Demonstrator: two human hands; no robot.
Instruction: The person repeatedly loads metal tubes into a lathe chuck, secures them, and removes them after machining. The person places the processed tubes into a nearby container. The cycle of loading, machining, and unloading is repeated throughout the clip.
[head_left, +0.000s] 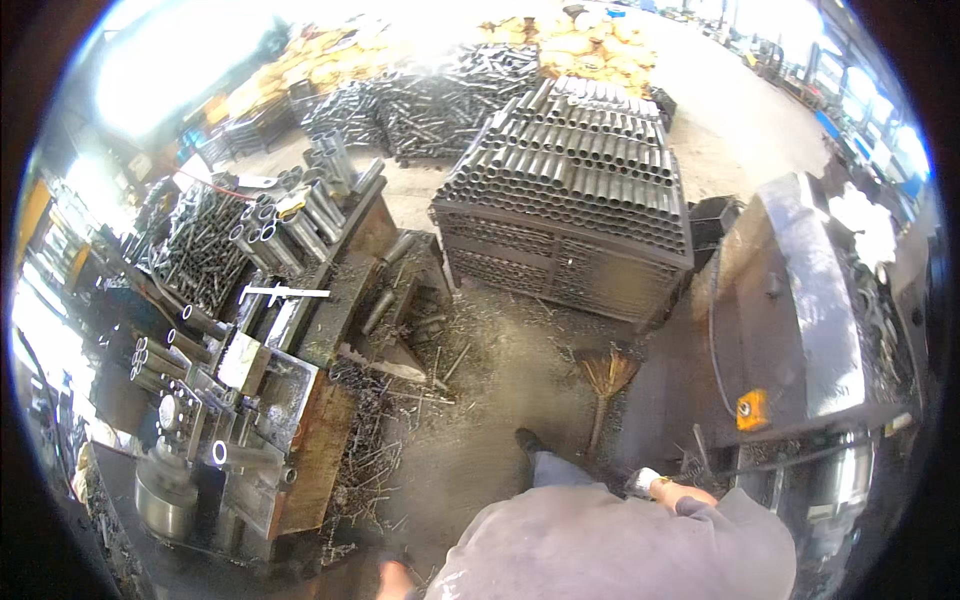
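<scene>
My right hand (642,483), in a whitish glove with dark patches, hangs low beside my body, near the machine on the right. Its fingers are too small and dark to read, and no held object can be made out. Only a bit of bare skin of my left arm (394,580) shows at the lower edge; the hand there blends into the dark. A straw broom (605,385) stands head up on the floor ahead of my right hand. At the left is a metalworking machine (305,425) with short steel tubes (250,455) and a caliper (285,292) lying on it.
A large rack of stacked steel tubes (565,235) stands ahead. Metal shavings (365,460) litter the floor along the left machine. The right machine (770,300) carries a yellow box (752,410) with a cable. Heaped metal parts (430,95) lie farther back.
</scene>
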